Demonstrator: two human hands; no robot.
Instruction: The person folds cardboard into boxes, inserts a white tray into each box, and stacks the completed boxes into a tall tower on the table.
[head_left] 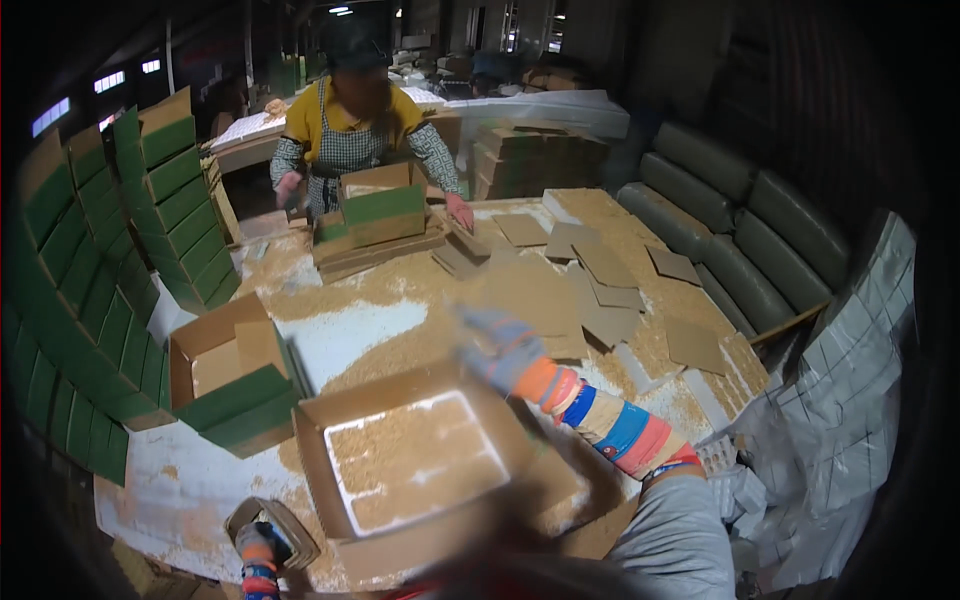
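Beside the open box [415, 470] on the table [180, 490], the left hand [262, 548] grips a tape dispenser [275, 530] while the blurred right hand [495, 345], grip unclear, reaches toward cardboard pieces [610, 290] beyond; this box looks unfinished, one [235, 385] left of it folded.

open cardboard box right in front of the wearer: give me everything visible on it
The open brown cardboard box lies flat on the sawdust-strewn white table, near its front edge, a little skewed. It is shallow and rectangular, with low brown walls and flaps folded outward. Its floor looks white, mostly covered by tan sawdust-like granules. The right hand, in a grey glove with a striped sleeve, is blurred above its far right corner; contact cannot be told. The left hand grips a tape dispenser beside its near left corner.
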